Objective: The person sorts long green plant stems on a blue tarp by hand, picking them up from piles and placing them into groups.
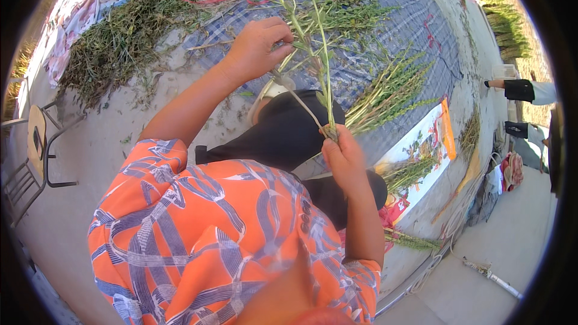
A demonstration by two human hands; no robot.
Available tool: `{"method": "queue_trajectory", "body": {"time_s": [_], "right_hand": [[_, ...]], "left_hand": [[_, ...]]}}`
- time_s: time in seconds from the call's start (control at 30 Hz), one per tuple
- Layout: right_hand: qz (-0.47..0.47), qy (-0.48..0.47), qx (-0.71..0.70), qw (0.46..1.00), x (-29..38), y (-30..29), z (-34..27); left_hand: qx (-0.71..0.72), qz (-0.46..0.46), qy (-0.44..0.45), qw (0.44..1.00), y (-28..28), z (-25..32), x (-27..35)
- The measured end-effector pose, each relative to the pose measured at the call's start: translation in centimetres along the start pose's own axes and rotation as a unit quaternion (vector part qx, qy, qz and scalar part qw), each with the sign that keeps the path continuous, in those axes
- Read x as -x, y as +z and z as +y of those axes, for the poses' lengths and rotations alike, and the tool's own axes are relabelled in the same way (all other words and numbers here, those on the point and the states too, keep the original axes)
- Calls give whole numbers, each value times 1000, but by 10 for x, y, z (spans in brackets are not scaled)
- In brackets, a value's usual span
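My right hand point(344, 155) is closed around the lower ends of several long green plant stems point(326, 76), which fan upward and away from me. My left hand point(266, 47) is raised beside the stems, with thumb and fingertips close together at a small green leaf point(299, 45); whether they pinch it is not clear. Beyond the stems, cut leafy plants point(352, 16) lie on a blue checked cloth point(433, 54). A bundle of green stalks point(390, 95) rests on the cloth right of my knees.
A heap of drying plants point(131, 36) lies at the upper left, and a metal-framed chair point(38, 144) stands far left. At right are a white printed sack point(422, 189) with plants on it, a loose rope point(451, 223) and a metal pole point(505, 284). Other people's legs point(519, 90) show at the right edge.
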State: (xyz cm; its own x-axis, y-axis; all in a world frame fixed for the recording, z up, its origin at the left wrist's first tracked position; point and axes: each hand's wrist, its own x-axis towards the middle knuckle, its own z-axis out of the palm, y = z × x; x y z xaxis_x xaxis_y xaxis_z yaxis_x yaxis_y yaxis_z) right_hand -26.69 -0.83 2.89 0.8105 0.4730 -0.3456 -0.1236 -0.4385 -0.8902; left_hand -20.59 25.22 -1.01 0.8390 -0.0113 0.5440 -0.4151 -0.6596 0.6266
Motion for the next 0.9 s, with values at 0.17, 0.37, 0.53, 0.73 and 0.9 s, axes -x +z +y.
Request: {"method": "queue_trajectory", "body": {"time_s": [0.17, 0.37, 0.53, 0.73, 0.9], "right_hand": [[2, 14, -16, 1000, -2, -1, 4], [13, -13, 41, 999, -5, 2, 6], [48, -32, 128, 990, -4, -2, 8], [60, -73, 204, 974, 4, -4, -1], [65, -69, 217, 972, 9, -6, -2]], "left_hand": [[-10, -76, -70, 995, -9, 12, 7], [-66, -124, -35, 989, -22, 19, 13], [-23, -32, 47, 998, -34, 26, -6], [-20, -105, 77, 991, -41, -28, -52], [-61, -247, 44, 966, -45, -49, -60]]}}
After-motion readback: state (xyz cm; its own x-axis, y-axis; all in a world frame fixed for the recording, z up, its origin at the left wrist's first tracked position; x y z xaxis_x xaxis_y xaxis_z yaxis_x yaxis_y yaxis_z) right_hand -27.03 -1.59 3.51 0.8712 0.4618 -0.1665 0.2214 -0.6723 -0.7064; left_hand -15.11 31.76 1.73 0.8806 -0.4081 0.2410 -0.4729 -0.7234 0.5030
